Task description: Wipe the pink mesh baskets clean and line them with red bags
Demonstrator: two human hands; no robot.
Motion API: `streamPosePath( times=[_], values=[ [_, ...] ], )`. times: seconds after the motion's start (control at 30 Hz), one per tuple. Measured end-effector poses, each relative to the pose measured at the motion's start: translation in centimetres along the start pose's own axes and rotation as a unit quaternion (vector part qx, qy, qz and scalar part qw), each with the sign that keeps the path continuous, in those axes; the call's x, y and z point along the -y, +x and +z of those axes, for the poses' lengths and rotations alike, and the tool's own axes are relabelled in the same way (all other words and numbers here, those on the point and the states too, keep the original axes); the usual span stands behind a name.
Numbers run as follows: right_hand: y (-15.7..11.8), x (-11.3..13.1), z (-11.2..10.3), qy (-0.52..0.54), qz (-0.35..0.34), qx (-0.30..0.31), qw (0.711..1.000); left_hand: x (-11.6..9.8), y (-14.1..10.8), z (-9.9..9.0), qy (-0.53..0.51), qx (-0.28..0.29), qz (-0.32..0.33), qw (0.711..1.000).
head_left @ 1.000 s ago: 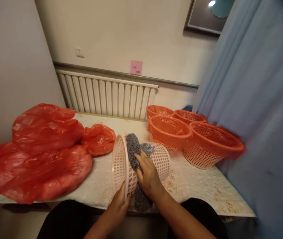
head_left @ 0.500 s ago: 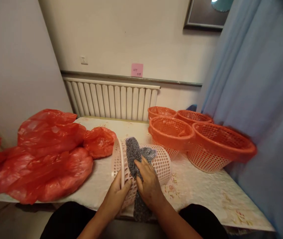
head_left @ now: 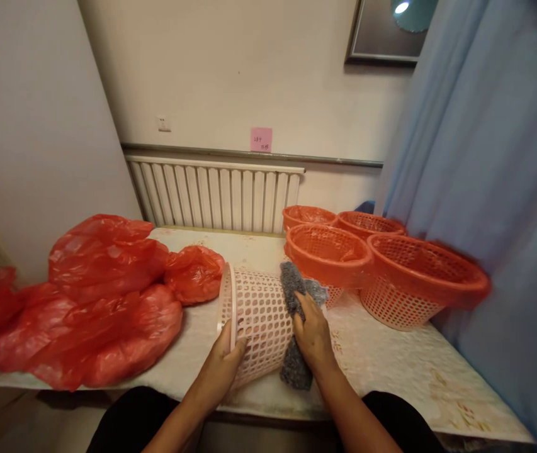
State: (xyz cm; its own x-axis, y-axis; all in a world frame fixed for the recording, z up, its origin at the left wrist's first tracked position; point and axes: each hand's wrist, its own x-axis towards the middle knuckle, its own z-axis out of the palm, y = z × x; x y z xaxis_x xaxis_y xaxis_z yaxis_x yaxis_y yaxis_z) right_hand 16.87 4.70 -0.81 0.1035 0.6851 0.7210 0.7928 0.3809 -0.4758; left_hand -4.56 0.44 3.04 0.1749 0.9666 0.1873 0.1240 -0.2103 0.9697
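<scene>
A pale pink perforated plastic wastebasket (head_left: 263, 314) lies on its side in front of me, its open rim toward the left. My left hand (head_left: 223, 362) is closed round that rim, thumb on the outside and the other fingers partly hidden inside. Against the basket's base end, my right hand (head_left: 314, 330) grips a grey fuzzy cloth (head_left: 295, 371), which hangs down below the hand and sticks up above it. Parts of the cloth under my palm are hidden.
Several upright baskets lined with red bags, such as the nearest one (head_left: 405, 308), stand at the right beside a blue curtain (head_left: 499, 207). Red plastic bags (head_left: 121, 321) are heaped on the left. A floral cloth covers the table (head_left: 391, 371); a radiator (head_left: 216, 195) is behind it.
My right hand has slid the grey cloth rightward along the basket, from its middle to the base end. The left hand keeps its hold on the rim.
</scene>
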Motion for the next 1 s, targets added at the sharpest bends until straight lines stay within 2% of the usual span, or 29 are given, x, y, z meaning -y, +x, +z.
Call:
streamPosePath(
  times=[0.13,0.3,0.4,0.57,0.63,0.7,0.8,1.0],
  values=[
    [-0.3,-2.0,0.1,-0.014,0.037,-0.045,0.998,0.1,0.3,-0.7,0.003,-0.007,-0.002,1.0],
    [-1.5,-2.0,0.4,-0.027,0.061,-0.059,0.996,0.4,0.4,-1.4,-0.015,0.005,-0.009,1.0],
    [-2.6,-0.2,0.7,-0.031,0.035,-0.041,0.998,0.4,0.5,-1.7,-0.022,0.017,-0.01,1.0],
    [-5.5,6.0,0.8,0.016,-0.116,0.035,0.993,0.8,0.0,-1.5,-0.046,0.032,0.008,0.998],
    [-6.3,8.3,0.8,0.036,-0.155,0.063,0.985,1.2,-0.5,-1.3,-0.056,0.039,0.019,0.997],
    [-6.6,9.7,0.8,0.042,-0.17,0.068,0.982,1.7,-1.1,-1.2,-0.058,0.048,0.023,0.997],
    [-6.3,10.6,1.1,0.03,-0.181,0.048,0.982,2.6,-2.0,-1.2,-0.045,0.055,0.027,0.997],
    [-3.7,11.6,1.5,0.013,-0.154,0.053,0.987,3.9,-2.8,-1.4,-0.031,0.054,0.032,0.998]
  ],
)
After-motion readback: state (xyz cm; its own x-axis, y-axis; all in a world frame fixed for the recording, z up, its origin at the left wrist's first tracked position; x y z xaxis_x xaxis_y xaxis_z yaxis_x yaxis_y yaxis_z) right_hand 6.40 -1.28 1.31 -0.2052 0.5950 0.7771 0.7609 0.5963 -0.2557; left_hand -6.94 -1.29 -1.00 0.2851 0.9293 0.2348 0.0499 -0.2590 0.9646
